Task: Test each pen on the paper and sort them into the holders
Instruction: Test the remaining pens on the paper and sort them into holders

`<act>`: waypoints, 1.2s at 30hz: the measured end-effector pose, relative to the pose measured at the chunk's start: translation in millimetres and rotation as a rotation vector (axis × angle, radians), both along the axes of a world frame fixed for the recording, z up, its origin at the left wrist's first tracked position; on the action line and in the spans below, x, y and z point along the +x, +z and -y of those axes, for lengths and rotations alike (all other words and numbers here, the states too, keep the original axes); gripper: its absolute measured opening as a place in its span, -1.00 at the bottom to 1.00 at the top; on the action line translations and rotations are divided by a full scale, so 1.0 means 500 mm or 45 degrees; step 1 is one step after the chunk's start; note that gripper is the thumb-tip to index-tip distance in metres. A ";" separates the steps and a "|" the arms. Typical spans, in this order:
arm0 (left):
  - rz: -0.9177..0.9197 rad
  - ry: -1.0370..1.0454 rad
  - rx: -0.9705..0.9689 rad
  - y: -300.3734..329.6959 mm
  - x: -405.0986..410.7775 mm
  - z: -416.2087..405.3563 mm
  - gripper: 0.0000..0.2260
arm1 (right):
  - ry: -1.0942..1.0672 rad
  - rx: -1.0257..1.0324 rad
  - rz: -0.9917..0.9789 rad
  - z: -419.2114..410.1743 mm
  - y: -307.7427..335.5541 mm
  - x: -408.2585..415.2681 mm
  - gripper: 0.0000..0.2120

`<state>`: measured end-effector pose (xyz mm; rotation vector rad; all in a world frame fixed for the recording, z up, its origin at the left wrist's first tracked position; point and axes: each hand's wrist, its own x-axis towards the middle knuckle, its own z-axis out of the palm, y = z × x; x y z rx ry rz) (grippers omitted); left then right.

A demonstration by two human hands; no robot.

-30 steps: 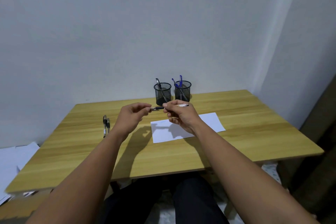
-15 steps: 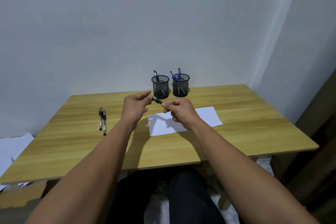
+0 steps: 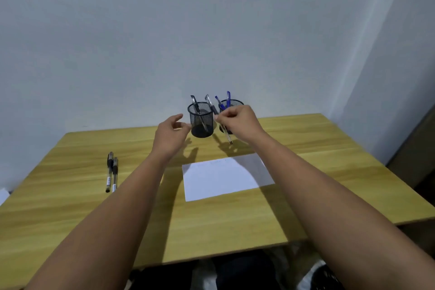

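My right hand pinches a clear pen with a black cap, held tilted between the two black mesh holders. The left holder has one black pen in it. The right holder, partly hidden by my right hand, has two blue pens. My left hand hovers just left of the left holder, fingers apart, holding nothing. A white sheet of paper lies on the wooden table in front of the holders, with faint marks near its far edge. Two black pens lie side by side at the table's left.
The wooden table stands against a pale wall, with a corner at the right. White papers show on the floor at the far left. My dark-clothed legs are under the front edge.
My right hand has lifted the pen forward to the holders and turned it upright. My left hand has let go of the pen and opened. The view has tilted up.
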<state>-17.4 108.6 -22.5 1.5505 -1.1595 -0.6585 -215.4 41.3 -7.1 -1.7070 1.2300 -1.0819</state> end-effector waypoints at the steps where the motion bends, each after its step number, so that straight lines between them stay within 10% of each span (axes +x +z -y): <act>1: 0.042 0.006 0.015 -0.008 0.003 0.023 -0.50 | -0.025 -0.035 0.001 0.024 0.013 0.004 -0.85; 10: 0.321 0.095 0.168 -0.082 0.010 0.195 -0.03 | -0.086 -0.301 -0.074 0.184 0.075 0.094 -0.90; 20: 0.442 0.132 0.142 -0.098 0.013 0.207 -0.31 | 0.007 -0.166 -0.651 0.201 0.012 0.174 -0.85; 36: 0.870 0.188 0.306 -0.026 0.327 -0.086 -0.71 | 0.350 -0.065 -0.556 -0.074 0.016 0.318 -0.84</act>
